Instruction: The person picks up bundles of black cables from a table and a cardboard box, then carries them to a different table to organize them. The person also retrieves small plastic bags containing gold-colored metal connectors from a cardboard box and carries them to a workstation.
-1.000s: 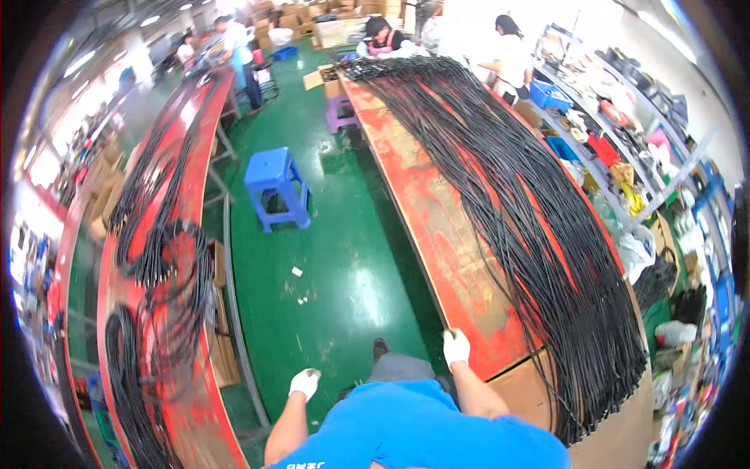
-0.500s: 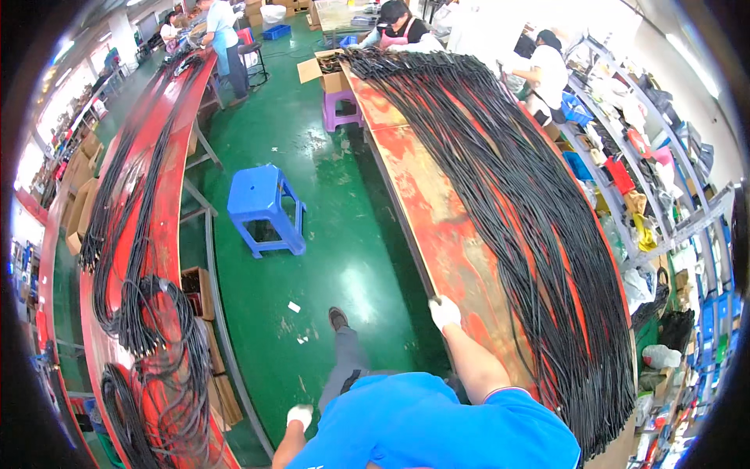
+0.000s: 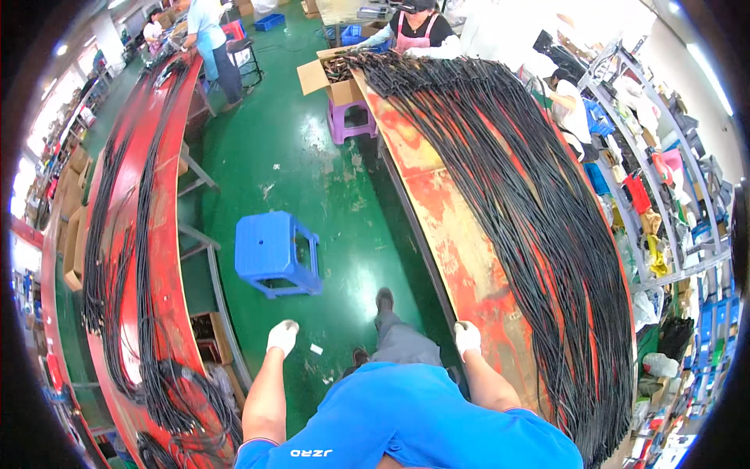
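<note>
My left hand [image 3: 283, 338], in a white glove, is held out over the green floor left of my body, nearest to a blue plastic stool [image 3: 273, 252]. Its fingers look curled, and nothing shows in them. At the left edge of the right-hand table [image 3: 461, 258] is my right hand [image 3: 467, 338], also white-gloved. Whether it touches that edge is unclear, and its fingers are partly hidden. Long black cables [image 3: 539, 234] cover much of this worn red tabletop, to the right of my right hand and apart from it.
Another red table [image 3: 168, 281] with black cable bundles [image 3: 144, 203] stands left. Ahead are an open carton [image 3: 337, 72], a purple stool [image 3: 351, 121] and a person in a pink apron [image 3: 414, 31]. Loaded shelves [image 3: 680, 270] line the right. A paper scrap [image 3: 316, 349] lies on the floor.
My left hand has risen from low beside my body to forward left. My right hand is still by the table edge, lower in view. The view has shifted, with the blue stool now closer.
</note>
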The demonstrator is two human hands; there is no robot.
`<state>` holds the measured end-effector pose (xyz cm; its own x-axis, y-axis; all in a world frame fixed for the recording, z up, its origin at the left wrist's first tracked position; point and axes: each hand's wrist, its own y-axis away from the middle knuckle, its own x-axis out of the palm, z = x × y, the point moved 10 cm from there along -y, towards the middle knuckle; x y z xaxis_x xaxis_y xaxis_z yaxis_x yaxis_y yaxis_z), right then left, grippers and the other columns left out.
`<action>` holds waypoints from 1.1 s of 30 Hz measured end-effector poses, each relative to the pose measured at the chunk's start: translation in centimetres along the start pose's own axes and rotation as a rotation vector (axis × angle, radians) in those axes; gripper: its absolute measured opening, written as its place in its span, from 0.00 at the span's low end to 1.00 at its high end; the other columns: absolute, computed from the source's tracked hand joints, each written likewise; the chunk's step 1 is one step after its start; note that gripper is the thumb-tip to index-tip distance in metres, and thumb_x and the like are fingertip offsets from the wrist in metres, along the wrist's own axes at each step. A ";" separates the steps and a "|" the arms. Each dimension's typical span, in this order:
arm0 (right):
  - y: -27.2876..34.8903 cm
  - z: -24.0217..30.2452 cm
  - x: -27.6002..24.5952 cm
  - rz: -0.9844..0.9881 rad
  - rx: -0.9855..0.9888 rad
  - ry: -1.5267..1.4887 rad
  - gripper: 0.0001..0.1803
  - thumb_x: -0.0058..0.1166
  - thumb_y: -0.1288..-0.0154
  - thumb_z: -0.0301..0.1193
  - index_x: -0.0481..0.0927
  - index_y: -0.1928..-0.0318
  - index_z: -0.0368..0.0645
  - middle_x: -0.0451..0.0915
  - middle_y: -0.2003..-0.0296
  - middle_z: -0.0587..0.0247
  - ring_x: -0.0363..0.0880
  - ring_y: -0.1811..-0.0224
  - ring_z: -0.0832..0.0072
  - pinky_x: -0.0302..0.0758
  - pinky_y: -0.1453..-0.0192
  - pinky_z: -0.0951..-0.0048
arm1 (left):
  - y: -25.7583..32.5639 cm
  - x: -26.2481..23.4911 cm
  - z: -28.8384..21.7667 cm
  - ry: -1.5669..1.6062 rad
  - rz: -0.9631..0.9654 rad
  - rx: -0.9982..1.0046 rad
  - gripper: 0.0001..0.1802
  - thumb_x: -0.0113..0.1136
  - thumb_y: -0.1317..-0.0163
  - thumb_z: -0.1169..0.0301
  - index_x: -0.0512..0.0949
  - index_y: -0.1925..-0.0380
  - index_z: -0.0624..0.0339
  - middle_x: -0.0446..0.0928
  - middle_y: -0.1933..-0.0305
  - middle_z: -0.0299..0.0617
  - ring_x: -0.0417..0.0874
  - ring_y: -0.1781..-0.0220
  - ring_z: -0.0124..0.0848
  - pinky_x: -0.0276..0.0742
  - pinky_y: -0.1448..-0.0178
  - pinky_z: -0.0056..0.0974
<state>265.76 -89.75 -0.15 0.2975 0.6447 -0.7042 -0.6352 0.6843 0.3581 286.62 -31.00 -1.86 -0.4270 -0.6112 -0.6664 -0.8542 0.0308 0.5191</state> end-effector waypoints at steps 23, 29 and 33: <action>-38.5 65.5 27.8 0.521 -0.672 0.081 0.16 0.50 0.30 0.39 0.82 0.50 0.42 0.84 0.52 0.50 0.81 0.46 0.54 0.76 0.41 0.62 | -32.3 -1.2 4.1 0.220 0.254 -0.309 0.20 0.52 0.31 0.58 0.83 0.51 0.59 0.84 0.46 0.48 0.82 0.41 0.45 0.74 0.38 0.43; -39.9 78.4 36.4 0.615 -0.605 -0.003 0.17 0.51 0.30 0.38 0.83 0.50 0.43 0.85 0.53 0.50 0.83 0.48 0.56 0.76 0.42 0.62 | -49.1 -9.4 -0.2 -0.193 0.413 0.016 0.21 0.41 0.33 0.61 0.85 0.55 0.53 0.82 0.48 0.56 0.82 0.44 0.54 0.77 0.40 0.53; -43.4 86.3 39.7 0.630 -0.721 0.083 0.17 0.51 0.31 0.40 0.83 0.50 0.44 0.85 0.54 0.50 0.82 0.48 0.53 0.77 0.42 0.60 | -62.1 -27.9 -10.2 0.287 -0.045 -0.172 0.22 0.56 0.31 0.59 0.81 0.47 0.66 0.81 0.42 0.55 0.80 0.37 0.46 0.72 0.32 0.43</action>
<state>366.69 -64.45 9.26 -0.2818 0.7772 -0.5626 -0.9551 -0.1715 0.2415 354.63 -23.90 -10.07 -0.2684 -0.8073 -0.5256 -0.7972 -0.1202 0.5917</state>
